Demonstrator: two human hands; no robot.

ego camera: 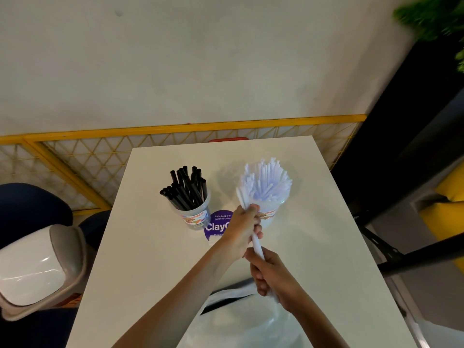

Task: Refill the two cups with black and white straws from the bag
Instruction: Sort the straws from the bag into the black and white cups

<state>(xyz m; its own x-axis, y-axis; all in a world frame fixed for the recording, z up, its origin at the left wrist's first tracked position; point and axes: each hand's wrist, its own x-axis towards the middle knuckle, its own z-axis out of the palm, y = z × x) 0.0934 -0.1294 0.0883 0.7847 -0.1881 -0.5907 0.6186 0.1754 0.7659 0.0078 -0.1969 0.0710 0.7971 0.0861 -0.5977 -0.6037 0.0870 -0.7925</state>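
Two clear cups stand side by side on the white table. The left cup holds several black straws. The right cup is packed with white straws. A small bunch of white straws slants from the bag up towards the right cup. My left hand grips the bunch's upper part just left of that cup. My right hand grips its lower end. The clear plastic bag lies at the table's near edge, with a black straw showing inside.
A purple round sticker lies on the table between the cups. A white-lidded bin stands left of the table. A yellow mesh fence runs behind it. A black frame rises at the right.
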